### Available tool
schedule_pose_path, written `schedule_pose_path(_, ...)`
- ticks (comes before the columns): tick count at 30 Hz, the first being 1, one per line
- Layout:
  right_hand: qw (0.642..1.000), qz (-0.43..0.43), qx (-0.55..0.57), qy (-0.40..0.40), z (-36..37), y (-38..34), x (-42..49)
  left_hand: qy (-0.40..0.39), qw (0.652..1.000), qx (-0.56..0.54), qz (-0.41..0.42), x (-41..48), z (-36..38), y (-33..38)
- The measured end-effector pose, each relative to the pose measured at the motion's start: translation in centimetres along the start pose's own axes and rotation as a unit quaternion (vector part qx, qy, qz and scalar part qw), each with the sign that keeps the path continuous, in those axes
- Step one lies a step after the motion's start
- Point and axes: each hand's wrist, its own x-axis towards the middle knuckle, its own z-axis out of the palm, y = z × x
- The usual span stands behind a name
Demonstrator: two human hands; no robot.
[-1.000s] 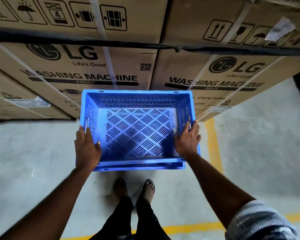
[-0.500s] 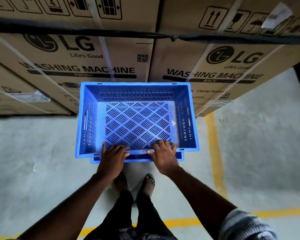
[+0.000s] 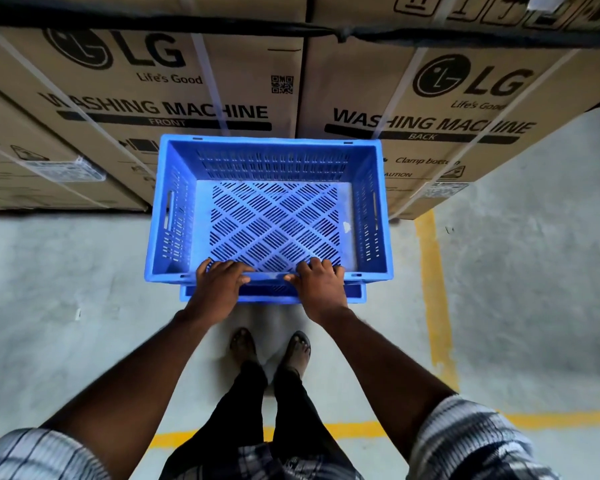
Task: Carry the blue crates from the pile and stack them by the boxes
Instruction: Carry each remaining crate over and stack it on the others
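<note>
View from a head camera looking down. A blue slotted plastic crate [image 3: 274, 223] sits open side up, directly ahead of the person and nested on a lower blue crate [image 3: 272, 296], of which only the near lip shows. The stack stands on the grey concrete floor [image 3: 66, 271], its far side close against tall brown cardboard washing-machine boxes [image 3: 187, 81]; whether it touches them cannot be told. The crate's long axis runs left to right across the person's front, with handle slots in the short end walls. The left hand [image 3: 219, 289] and right hand [image 3: 321, 289] both rest on the near long rim, close together near its middle, fingers curled over the edge into the crate and thumbs outside, so each grips the rim. Both hands are equally near; the top crate seems to overhang the lower one slightly, so a small nudge may be all that is left. Open floor lies to the left and behind; a yellow painted line [image 3: 430, 289] runs just right of the stack, and the person's sandalled feet [image 3: 242, 344] stand just short of it
</note>
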Motion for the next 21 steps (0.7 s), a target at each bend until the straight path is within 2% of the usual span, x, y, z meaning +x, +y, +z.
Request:
schedule_pose_path(7, 1.000, 0.002, 0.027, 0.000, 1.4, 0.0, -2.3, -0.094, 0.995, 0.020, -0.022, -1.5, -0.9, 0.4)
schedule_pose_path(16, 0.999, -0.008, 0.037, -0.004, 0.9, 1.1, -1.7, -0.045, 0.999, 0.010, 0.000, -1.7, -1.3, 1.4)
schedule_pose_path(21, 0.997, -0.020, 0.010, 0.077, 2.0, 1.2, -0.7, 0.003, 0.999, 0.026, 0.030, -0.8, -0.2, 0.3)
